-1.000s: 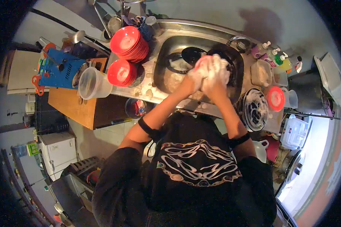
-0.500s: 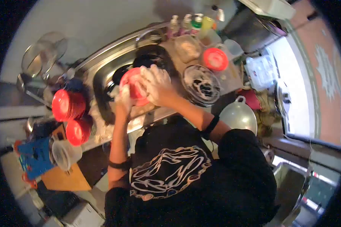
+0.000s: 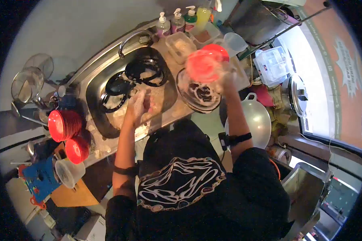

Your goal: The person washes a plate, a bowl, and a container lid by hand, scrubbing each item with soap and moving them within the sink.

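My right hand (image 3: 228,79), blurred by motion, grips a red bowl (image 3: 202,67) smeared with white foam. This bowl is held over a foamy plate (image 3: 199,96) on the counter right of the sink, and partly covers another red bowl (image 3: 219,51) behind it. Over the near part of the metal sink (image 3: 93,94) is my left hand (image 3: 137,105), foamy, its fingers stretched out and no object visible in them. Black dishes (image 3: 147,72) lie in the sink beyond it, some with suds on them.
Stacked red bowls (image 3: 65,125) stand left of the sink. A faucet (image 3: 130,38) rises at the back. Pump bottles (image 3: 177,22) and plastic tubs (image 3: 181,47) line the far right counter. A large metal wok (image 3: 253,124) sits at my right.
My right hand has carried the red bowl from above the sink to the right, over the foamy plate. My left hand has let go of the bowl and stays over the sink.
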Tool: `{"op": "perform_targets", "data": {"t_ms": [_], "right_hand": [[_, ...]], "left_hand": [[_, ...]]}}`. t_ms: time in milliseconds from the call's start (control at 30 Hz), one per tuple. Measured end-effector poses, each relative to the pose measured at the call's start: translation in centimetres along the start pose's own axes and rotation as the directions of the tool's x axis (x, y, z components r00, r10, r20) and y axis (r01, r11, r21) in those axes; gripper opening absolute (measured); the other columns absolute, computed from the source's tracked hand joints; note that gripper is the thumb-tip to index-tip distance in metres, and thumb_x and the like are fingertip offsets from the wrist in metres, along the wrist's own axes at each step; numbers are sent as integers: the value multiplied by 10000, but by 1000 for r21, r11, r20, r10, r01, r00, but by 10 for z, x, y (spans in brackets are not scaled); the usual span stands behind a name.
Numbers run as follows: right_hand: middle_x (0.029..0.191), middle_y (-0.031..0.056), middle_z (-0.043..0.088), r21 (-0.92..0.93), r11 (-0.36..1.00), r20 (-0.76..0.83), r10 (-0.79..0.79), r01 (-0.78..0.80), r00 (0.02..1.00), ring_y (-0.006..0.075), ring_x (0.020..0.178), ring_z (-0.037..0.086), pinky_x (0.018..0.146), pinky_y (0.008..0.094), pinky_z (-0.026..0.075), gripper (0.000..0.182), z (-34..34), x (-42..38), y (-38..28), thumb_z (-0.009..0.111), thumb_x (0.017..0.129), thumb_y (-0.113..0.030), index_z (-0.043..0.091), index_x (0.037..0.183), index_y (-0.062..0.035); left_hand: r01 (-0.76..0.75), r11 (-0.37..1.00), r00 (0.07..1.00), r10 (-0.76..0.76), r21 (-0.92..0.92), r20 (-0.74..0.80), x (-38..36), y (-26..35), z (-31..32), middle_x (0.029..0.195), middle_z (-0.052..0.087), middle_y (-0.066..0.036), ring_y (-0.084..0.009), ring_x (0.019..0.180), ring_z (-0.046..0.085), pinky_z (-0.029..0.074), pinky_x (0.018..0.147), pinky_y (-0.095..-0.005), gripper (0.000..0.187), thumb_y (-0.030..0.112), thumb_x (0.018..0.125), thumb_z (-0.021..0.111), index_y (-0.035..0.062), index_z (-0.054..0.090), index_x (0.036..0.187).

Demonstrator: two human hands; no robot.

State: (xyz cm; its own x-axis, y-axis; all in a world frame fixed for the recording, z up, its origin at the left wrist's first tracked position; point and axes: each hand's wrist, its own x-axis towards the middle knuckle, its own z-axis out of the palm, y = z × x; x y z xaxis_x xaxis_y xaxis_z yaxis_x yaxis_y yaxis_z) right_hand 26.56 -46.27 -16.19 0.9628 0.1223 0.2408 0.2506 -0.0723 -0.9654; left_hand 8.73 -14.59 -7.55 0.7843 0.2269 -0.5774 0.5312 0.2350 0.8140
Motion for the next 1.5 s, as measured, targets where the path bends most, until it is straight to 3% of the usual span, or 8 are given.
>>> {"op": "perform_targets", "data": {"t_ms": [333, 400, 833, 933, 1167, 1333, 1400, 1500], "right_hand": [[1037, 85, 697, 407, 650, 14, 698, -642, 716, 287, 951, 660, 850, 417, 524, 267, -54, -5, 42, 659, 828, -206, 686, 1069, -96], [900, 43, 632, -798, 594, 45, -110, 102, 993, 134, 742, 600, 683, 272, 492, 266, -60, -12, 60, 521, 993, -200, 667, 1129, -23], [694, 11, 524, 274, 841, -162, 518, -466, 840, 120, 529, 510, 445, 262, 436, 126, -35, -31, -54, 605, 937, -189, 527, 872, -114], [703, 26, 533, -169, 858, -264, 435, -485, 861, 131, 526, 518, 441, 261, 426, 156, 4, -37, -110, 597, 950, -229, 533, 880, -105], [878, 37, 595, -848, 393, 338, -115, 355, 934, 125, 809, 556, 701, 277, 468, 144, -56, -53, -60, 570, 965, -162, 576, 1015, -27], [967, 2, 581, -706, 686, 18, 265, -175, 964, 112, 822, 530, 707, 251, 439, 148, -29, -65, -93, 556, 951, -94, 557, 1070, -5], [942, -3, 565, -689, 713, 148, 313, -129, 938, 104, 811, 518, 703, 251, 433, 124, -50, -68, -81, 554, 948, -93, 551, 1042, -13], [893, 15, 554, -701, 711, 190, 257, -53, 947, 122, 796, 519, 698, 255, 428, 79, -46, -53, -66, 552, 942, -103, 558, 969, -29]], "left_hand": [[213, 942, 964, -247, -260, -103, 49, -92, -70, 1014, 613, -84, -176, 821, 613, 491, 665, -324, 417, 372, 998, 489, 36, 525, 1242], [304, 885, 917, -372, -352, -144, 59, -110, -92, 986, 610, -80, -168, 782, 583, 467, 649, -328, 354, 338, 999, 476, 49, 524, 1198], [164, 908, 733, -374, -386, -568, 131, -182, -194, 841, 611, -84, -204, 647, 530, 483, 588, -388, 303, 350, 921, 534, 75, 635, 996], [62, 951, 735, -248, -301, -631, 167, -207, -192, 827, 595, -75, -206, 696, 564, 519, 625, -383, 312, 343, 886, 584, 90, 640, 1061], [88, 754, 892, -350, -651, -286, 229, -184, -179, 767, 515, -8, -190, 708, 526, 509, 704, -383, 315, 402, 945, 577, 106, 560, 1052], [128, 967, 849, 9, 222, -529, 307, -264, -239, 965, 684, -130, -311, 855, 661, 542, 736, -424, 376, 224, 909, 582, 9, 573, 1218], [275, 284, 932, 155, 918, -327, 254, -193, -242, 1075, 687, -206, -324, 970, 679, 522, 844, -446, 437, 269, 917, 557, -2, 572, 1260], [252, 917, 662, 70, 310, -746, 275, -250, -272, 1109, 667, -272, -368, 1049, 660, 476, 935, -476, 529, 410, 932, 483, 5, 567, 1260]]}}
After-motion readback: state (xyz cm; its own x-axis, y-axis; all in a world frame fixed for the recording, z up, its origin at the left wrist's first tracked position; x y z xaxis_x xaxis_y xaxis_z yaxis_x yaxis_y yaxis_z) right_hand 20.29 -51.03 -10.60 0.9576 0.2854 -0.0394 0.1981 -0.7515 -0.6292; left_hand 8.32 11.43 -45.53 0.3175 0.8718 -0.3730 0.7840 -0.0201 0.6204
